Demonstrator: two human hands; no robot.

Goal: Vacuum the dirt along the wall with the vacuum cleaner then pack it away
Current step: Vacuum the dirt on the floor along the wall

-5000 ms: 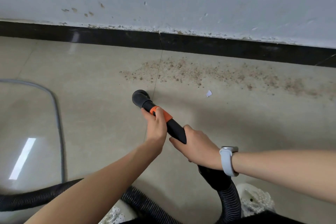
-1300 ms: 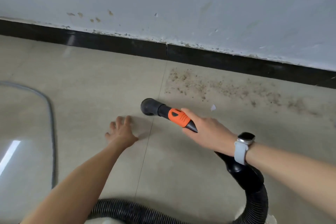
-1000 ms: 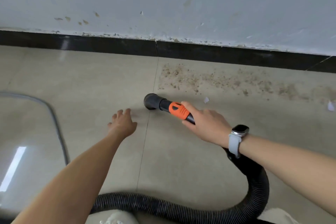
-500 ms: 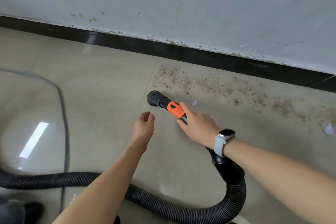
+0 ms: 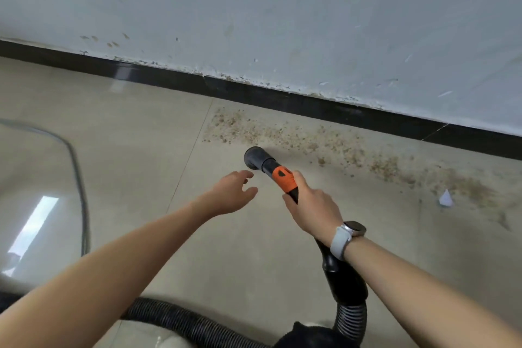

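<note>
Glossy beige floor tiles (image 5: 254,248) meet a black skirting (image 5: 310,106) under a scuffed pale wall (image 5: 282,8). Gritty brown dirt (image 5: 310,141) lies along it, by a paper scrap (image 5: 445,198). The right hand (image 5: 313,210) grips the black-and-orange vacuum nozzle (image 5: 269,168), its round mouth seemingly touching the tile beside the dirt. The left hand (image 5: 233,192) hovers loosely spread, holding nothing. The ribbed black hose (image 5: 180,319) runs out of view (a grey cable (image 5: 80,178) curves left).

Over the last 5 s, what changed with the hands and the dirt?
The left hand let go of the vacuum nozzle, went to the floor, and now hovers open beside it. The right hand kept gripping the handle and worked the nozzle rightward; the left end of the dirt is gone. The rest of the strip remains.
</note>
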